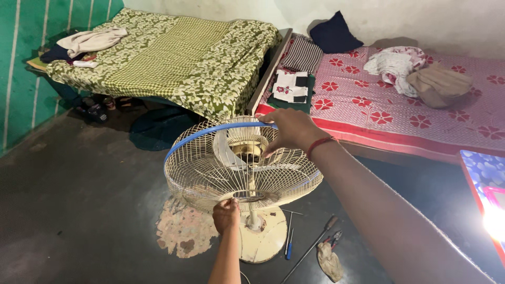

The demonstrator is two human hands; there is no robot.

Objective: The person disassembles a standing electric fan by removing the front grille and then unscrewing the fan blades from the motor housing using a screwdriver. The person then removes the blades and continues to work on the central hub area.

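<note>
On the dark floor [79, 210] between the two beds, the pedestal fan [242, 168] stands on its round cream base [265, 239], with its wire guard [210, 176] tipped so it faces up at you. Your right hand [292, 131] reaches across the top of the fan, fingers curled closed over the far edge of the guard where the blue rim band [210, 132] runs. Your left hand [226, 214] comes up from below and pinches the wires at the near edge of the guard, fingers closed on them. Just right of the base lie a blue-handled screwdriver [289, 236], a longer screwdriver [313, 244], pliers [332, 239] and a crumpled rag [330, 261]. Behind the fan, one bed carries a green patterned cover [179, 58], the other a red flowered sheet [421, 105]
</note>
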